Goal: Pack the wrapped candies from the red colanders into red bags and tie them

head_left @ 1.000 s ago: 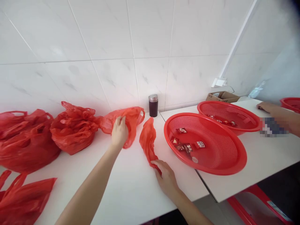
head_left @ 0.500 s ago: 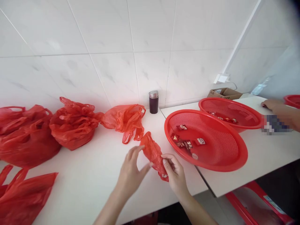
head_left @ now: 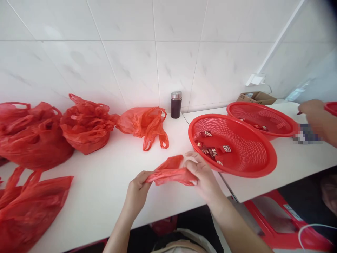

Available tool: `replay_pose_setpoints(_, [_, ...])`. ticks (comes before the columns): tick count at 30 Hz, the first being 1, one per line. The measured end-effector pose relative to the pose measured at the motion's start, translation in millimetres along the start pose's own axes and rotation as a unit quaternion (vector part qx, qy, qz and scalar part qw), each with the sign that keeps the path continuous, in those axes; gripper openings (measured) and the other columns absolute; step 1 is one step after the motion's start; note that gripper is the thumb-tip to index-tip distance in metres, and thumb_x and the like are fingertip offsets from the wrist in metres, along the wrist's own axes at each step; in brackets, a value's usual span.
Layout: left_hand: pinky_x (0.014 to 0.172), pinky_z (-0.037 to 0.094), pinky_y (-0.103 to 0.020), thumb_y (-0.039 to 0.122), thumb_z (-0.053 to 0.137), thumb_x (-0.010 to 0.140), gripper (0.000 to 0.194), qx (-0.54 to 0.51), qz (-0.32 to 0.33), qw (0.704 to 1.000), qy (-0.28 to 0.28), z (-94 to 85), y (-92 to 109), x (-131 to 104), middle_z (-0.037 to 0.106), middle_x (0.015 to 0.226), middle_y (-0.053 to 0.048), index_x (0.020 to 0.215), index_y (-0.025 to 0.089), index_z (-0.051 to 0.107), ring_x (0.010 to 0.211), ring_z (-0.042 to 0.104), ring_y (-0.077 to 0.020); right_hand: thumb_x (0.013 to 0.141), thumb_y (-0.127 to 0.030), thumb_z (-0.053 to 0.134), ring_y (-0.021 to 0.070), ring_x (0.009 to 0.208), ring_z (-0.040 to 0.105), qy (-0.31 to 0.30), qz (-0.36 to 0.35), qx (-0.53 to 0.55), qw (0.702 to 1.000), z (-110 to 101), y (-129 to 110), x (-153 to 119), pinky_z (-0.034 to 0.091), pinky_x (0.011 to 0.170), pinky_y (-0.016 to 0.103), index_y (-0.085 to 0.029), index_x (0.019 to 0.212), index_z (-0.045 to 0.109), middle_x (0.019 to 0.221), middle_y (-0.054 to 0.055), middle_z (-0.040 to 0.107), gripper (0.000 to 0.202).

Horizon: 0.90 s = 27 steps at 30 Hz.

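Because it seems made of very thin plastic, the crumpled red bag [head_left: 170, 176] at the lower centre of the frame is probably light, soft and a little slippery, and could tear under a hard pull; its two gathered ends look suitable for pinching. The left hand [head_left: 138, 189] has thumb and fingers closed on the bag's left end, while the right hand [head_left: 205, 175] pinches the right end, its upper fingers partly spread. Both forearms slant inward from the bottom edge, so the hands face each other above the white table [head_left: 102, 196], near the large red basin [head_left: 254, 151] at right of centre.
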<state>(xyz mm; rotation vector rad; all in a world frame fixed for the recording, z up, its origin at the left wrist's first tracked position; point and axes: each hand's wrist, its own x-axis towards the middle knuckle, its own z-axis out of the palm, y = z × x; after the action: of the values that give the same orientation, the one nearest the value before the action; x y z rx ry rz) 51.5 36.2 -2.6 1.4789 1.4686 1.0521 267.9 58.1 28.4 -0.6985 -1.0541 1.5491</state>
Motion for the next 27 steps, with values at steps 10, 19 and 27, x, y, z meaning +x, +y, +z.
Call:
replay_pose_setpoints(10, [0.083, 0.054, -0.036, 0.044, 0.059, 0.086, 0.032, -0.317, -0.126, 0.940, -0.027, -4.5, -6, -7, 0.075, 0.093, -0.008, 0.090, 0.017, 0.075, 0.084, 0.067, -0.0207, 0.083, -0.032, 0.067, 0.0202, 0.104, 0.061, -0.077, -0.107, -0.345, 0.929, 18, -8, -9, 0.049, 0.092, 0.036, -0.026, 0.111, 0.058, 0.116, 0.006, 0.062, 0.031])
replay_pose_setpoints(19, [0.078, 0.058, -0.033, 0.032, 0.058, 0.086, 0.018, -0.523, -0.234, 0.817, 0.068, -28.2, -25, -19, 0.075, 0.093, -0.005, 0.087, 0.020, 0.072, 0.083, 0.069, -0.0182, 0.084, -0.012, 0.056, 0.0162, 0.081, 0.061, -0.070, -0.114, -0.463, 0.876, 3, 20, 5, 0.048, 0.076, 0.029, -0.022, 0.085, 0.063, 0.084, 0.001, 0.066, 0.013])
replay_pose_setpoints(27, [0.098, 0.049, -0.046, 0.023, 0.056, 0.082, 0.021, -0.426, -0.193, 0.852, 0.237, -47.3, -37, -34, 0.067, 0.112, -0.004, 0.102, 0.026, 0.063, 0.102, 0.065, -0.0217, 0.089, -0.018, 0.053, 0.0188, 0.090, 0.061, 0.012, -0.215, -0.460, 0.861, -21, 2, 5, 0.048, 0.080, 0.032, -0.023, 0.089, 0.060, 0.092, 0.004, 0.064, 0.008])
